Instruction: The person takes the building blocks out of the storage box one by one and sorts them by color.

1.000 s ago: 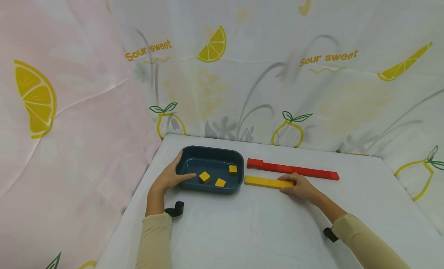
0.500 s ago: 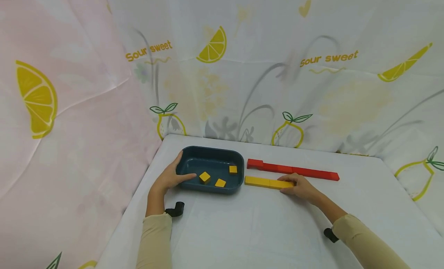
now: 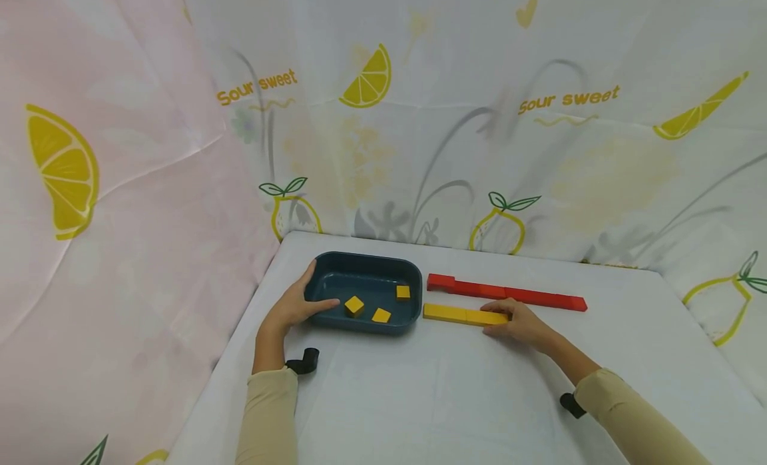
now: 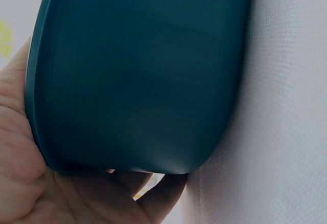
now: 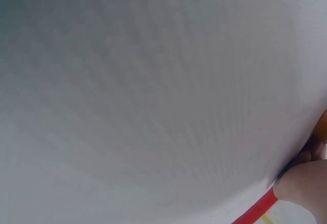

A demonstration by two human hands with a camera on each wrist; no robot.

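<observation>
A dark blue rectangular dish (image 3: pixel 365 327) stands at the table's left, with yellow cubes (image 3: pixel 354 306) inside. My left hand (image 3: pixel 292 308) grips its left end, the thumb reaching over the near rim. In the left wrist view, the fingers (image 4: pixel 166 196) bend along the outside of the dish wall. Right of the dish lies a row of yellow blocks (image 3: pixel 445 312). My right hand (image 3: pixel 520 324) pinches the right end of that row between thumb and fingers; the palm hides part of it. Only a corner of yellow (image 5: pixel 322 128) shows in the right wrist view.
Behind the yellow row runs a longer line of red blocks (image 3: pixel 536 297), its left end block standing slightly higher. A white cloth (image 3: pixel 419 398) covers the table. Lemon-printed curtains (image 3: pixel 419 152) hang at the back and left.
</observation>
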